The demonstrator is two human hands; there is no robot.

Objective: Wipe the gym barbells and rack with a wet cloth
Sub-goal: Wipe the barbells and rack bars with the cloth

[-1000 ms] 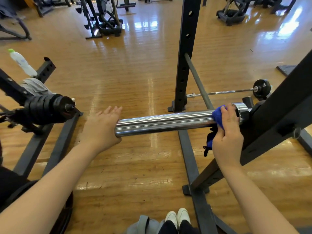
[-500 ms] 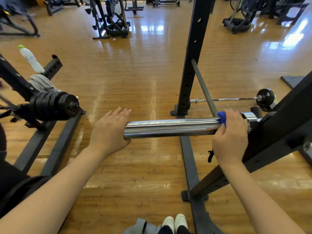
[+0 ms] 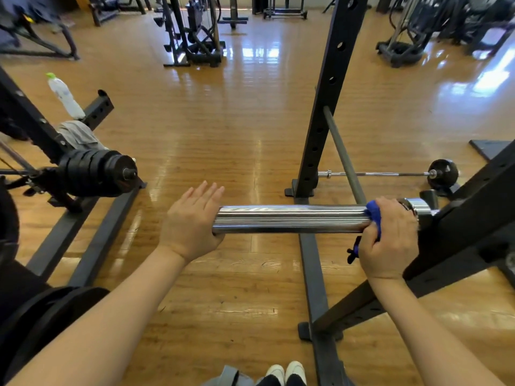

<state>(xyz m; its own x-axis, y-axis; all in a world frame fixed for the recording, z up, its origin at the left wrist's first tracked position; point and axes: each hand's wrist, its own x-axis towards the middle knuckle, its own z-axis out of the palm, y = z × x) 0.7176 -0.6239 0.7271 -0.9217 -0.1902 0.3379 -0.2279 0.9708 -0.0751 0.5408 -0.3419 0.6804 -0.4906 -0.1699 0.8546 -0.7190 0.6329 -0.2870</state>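
Head view: right hand [image 3: 390, 240] grips blue cloth [image 3: 374, 217] round polished chrome barbell sleeve [image 3: 289, 219]; left hand [image 3: 192, 221] flat, fingers spread, against sleeve end; glossy wooden floor [image 3: 237, 121].

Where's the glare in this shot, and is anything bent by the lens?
Head view: window glare streaks the glossy wooden floor at top and right; highlight bands run along the chrome barbell sleeve; wide-angle distortion tilts the black perforated rack upright; the centre is sharp.
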